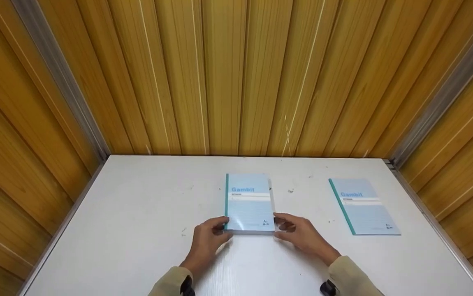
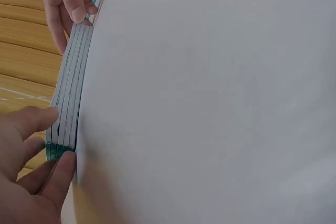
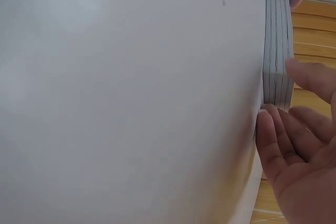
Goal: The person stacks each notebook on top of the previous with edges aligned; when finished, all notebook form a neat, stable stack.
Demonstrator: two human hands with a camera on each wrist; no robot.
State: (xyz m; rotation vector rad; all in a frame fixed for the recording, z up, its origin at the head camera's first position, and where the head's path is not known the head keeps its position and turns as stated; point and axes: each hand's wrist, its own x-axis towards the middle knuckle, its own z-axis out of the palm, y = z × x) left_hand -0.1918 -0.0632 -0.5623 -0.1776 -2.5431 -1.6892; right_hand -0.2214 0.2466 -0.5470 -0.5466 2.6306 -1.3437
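A stack of several light-blue notebooks [image 1: 249,205] with green spines lies on the white table, its top cover marked "Gambit". My left hand [image 1: 209,240] grips the stack's near left corner, with fingers at the green spine. At the opposite near corner, my right hand [image 1: 302,234] holds the right side with thumb and fingers bent about it. The left wrist view shows the stacked page edges [image 2: 72,85] lined up between both hands. From the right wrist, fingertips [image 3: 266,116] appear low against the stack [image 3: 277,40], close to the tabletop.
A single matching notebook [image 1: 364,207] lies slightly slanted at the table's right. The white table [image 1: 146,197] bears small dark scuffs. Yellow wood-patterned panels [image 1: 220,82] rise behind it and on both sides, with grey metal posts [image 1: 438,82] at the corners.
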